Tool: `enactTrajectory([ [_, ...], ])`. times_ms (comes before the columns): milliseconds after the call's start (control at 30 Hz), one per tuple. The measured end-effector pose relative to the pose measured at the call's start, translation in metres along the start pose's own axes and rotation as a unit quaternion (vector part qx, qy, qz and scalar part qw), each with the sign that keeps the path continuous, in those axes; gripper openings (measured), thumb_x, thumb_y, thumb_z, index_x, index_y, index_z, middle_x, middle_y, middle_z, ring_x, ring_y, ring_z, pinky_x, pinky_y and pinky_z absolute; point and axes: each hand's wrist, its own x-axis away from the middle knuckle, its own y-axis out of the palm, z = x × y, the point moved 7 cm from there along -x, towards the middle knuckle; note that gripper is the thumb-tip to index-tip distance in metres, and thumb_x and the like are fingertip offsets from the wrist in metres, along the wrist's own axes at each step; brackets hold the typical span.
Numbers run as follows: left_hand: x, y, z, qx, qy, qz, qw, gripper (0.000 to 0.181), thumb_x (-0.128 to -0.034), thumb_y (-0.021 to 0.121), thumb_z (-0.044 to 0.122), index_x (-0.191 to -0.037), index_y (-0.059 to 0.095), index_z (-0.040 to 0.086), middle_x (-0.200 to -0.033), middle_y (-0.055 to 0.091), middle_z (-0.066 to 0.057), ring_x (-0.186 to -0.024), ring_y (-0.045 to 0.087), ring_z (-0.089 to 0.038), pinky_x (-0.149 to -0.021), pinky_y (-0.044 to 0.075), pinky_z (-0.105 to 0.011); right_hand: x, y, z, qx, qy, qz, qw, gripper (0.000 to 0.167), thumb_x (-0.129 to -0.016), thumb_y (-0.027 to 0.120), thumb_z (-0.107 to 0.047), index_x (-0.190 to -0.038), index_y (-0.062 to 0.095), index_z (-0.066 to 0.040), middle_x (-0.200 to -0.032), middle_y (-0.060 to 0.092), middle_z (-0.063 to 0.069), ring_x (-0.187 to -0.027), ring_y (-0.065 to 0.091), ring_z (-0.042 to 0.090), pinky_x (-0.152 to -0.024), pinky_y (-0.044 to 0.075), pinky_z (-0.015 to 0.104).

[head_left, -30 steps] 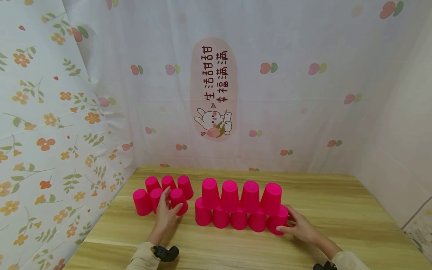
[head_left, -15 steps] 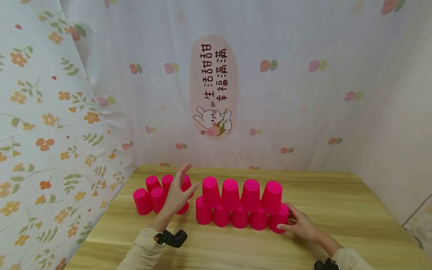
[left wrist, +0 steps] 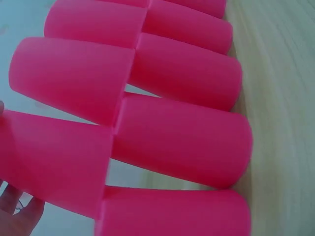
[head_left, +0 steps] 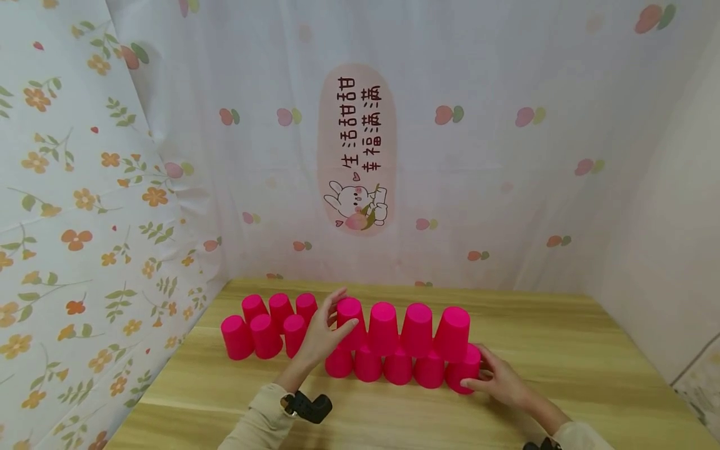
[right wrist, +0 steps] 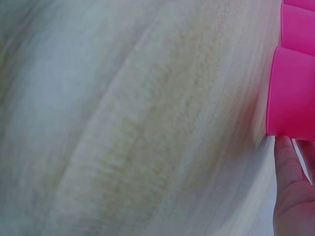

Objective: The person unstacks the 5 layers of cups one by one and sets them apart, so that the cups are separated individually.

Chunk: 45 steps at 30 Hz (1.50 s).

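Note:
Upside-down pink plastic cups stand in two tiers on the wooden table (head_left: 405, 419). My left hand (head_left: 322, 336) is at the upper tier's left end cup (head_left: 351, 310), thumb in front and fingers behind it. In the left wrist view, fingertips lie on both sides of that cup (left wrist: 54, 162), which rests across the rims of the lower ones. At the other end, my right hand (head_left: 503, 380) holds the lower tier's rightmost cup (head_left: 462, 374) between thumb and fingers. The right wrist view shows fingers touching this cup (right wrist: 294, 96) near its rim.
Left of the tiers, several more upside-down pink cups (head_left: 265, 334) stand in two rows; my left forearm partly covers the nearest one. A patterned white curtain (head_left: 478, 187) hangs behind the table, and a floral cloth (head_left: 84, 200) hangs on the left.
My left hand has left the separate cups on the left, risen, and moved right to the upper tier's left end cup. The right hand stays at its cup.

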Motion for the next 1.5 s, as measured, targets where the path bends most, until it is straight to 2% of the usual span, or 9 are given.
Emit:
enactTrajectory([
  [333, 0.004, -0.001, -0.017, 0.039, -0.030, 0.003, 0.9988, 0.054, -0.0796, 0.061, 0.000, -0.129, 0.038, -0.001, -0.126, 0.043, -0.020, -0.113, 0.041, -0.038, -0.093, 0.033, -0.053, 0.001, 0.001, 0.000, 0.008, 0.008, -0.001, 0.9999, 0.059, -0.075, 0.069, -0.018, -0.123, 0.039, 0.000, -0.109, 0.052, 0.016, -0.094, 0.054, 0.003, -0.075, 0.050, 0.035],
  [667, 0.002, -0.010, -0.013, 0.061, -0.020, 0.021, 0.9977, 0.053, -0.0788, 0.062, -0.001, -0.127, 0.041, -0.002, -0.122, 0.047, -0.020, -0.111, 0.045, -0.035, -0.093, 0.033, -0.051, -0.002, -0.001, -0.001, 0.001, 0.002, -0.002, 1.0000, 0.058, -0.076, 0.069, -0.015, -0.123, 0.038, 0.001, -0.111, 0.050, 0.018, -0.096, 0.053, 0.001, -0.075, 0.050, 0.036],
  [900, 0.005, -0.063, -0.021, 0.032, -0.005, 0.081, 0.9962, 0.056, -0.0773, 0.066, 0.003, -0.128, 0.042, 0.004, -0.121, 0.050, -0.013, -0.106, 0.050, -0.019, -0.090, 0.041, -0.032, -0.001, 0.000, -0.001, -0.004, 0.000, -0.006, 1.0000, 0.058, -0.076, 0.068, -0.013, -0.123, 0.038, 0.001, -0.112, 0.051, 0.010, -0.096, 0.053, 0.002, -0.075, 0.050, 0.033],
  [1133, 0.032, -0.123, -0.023, 0.015, 0.009, 0.183, 0.9830, 0.056, -0.0762, 0.067, 0.002, -0.127, 0.044, 0.004, -0.113, 0.052, -0.006, -0.098, 0.051, -0.006, -0.083, 0.042, -0.015, 0.001, -0.002, -0.001, -0.002, 0.006, -0.004, 1.0000, 0.057, -0.076, 0.068, -0.014, -0.123, 0.038, 0.001, -0.112, 0.051, 0.012, -0.096, 0.053, 0.002, -0.076, 0.050, 0.034],
  [1200, 0.041, -0.139, -0.030, 0.037, 0.033, 0.207, 0.9770, 0.055, -0.0756, 0.067, 0.000, -0.126, 0.045, 0.004, -0.111, 0.053, -0.003, -0.095, 0.052, -0.006, -0.080, 0.043, -0.013, 0.001, -0.001, 0.000, 0.001, 0.008, -0.006, 1.0000, 0.057, -0.077, 0.068, -0.015, -0.123, 0.038, 0.000, -0.112, 0.051, 0.015, -0.096, 0.053, 0.001, -0.076, 0.050, 0.035],
  [1267, 0.053, -0.153, -0.033, 0.043, 0.033, 0.238, 0.9698, 0.055, -0.0756, 0.066, -0.002, -0.126, 0.046, 0.003, -0.109, 0.053, 0.001, -0.094, 0.051, -0.006, -0.079, 0.043, -0.011, 0.000, -0.001, 0.000, -0.003, 0.011, -0.007, 0.9999, 0.057, -0.076, 0.068, -0.015, -0.123, 0.038, 0.000, -0.112, 0.050, 0.017, -0.096, 0.052, 0.000, -0.076, 0.049, 0.035],
  [1400, 0.078, -0.177, -0.048, 0.046, 0.002, 0.310, 0.9495, 0.056, -0.0744, 0.066, -0.004, -0.126, 0.046, 0.002, -0.108, 0.053, 0.003, -0.096, 0.049, -0.006, -0.080, 0.040, -0.009, -0.001, 0.000, 0.000, -0.007, 0.009, -0.012, 0.9999, 0.058, -0.077, 0.068, -0.015, -0.124, 0.038, 0.000, -0.112, 0.050, 0.019, -0.096, 0.052, -0.001, -0.077, 0.049, 0.036],
  [1433, 0.085, -0.181, -0.054, 0.031, -0.029, 0.333, 0.9421, 0.057, -0.0742, 0.067, -0.002, -0.127, 0.045, 0.002, -0.108, 0.052, 0.003, -0.097, 0.048, -0.007, -0.081, 0.039, -0.009, -0.001, 0.000, 0.000, -0.009, 0.009, -0.013, 0.9998, 0.058, -0.077, 0.068, -0.015, -0.124, 0.038, 0.000, -0.112, 0.050, 0.019, -0.096, 0.052, -0.001, -0.077, 0.049, 0.036],
  [1500, 0.099, -0.194, -0.078, 0.033, -0.031, 0.373, 0.9269, 0.059, -0.0727, 0.069, -0.002, -0.127, 0.046, 0.004, -0.110, 0.052, 0.002, -0.099, 0.049, -0.006, -0.082, 0.038, -0.008, -0.002, 0.000, 0.000, -0.009, 0.008, -0.013, 0.9998, 0.058, -0.077, 0.068, -0.015, -0.124, 0.038, 0.000, -0.112, 0.050, 0.019, -0.096, 0.052, -0.001, -0.076, 0.049, 0.035],
])
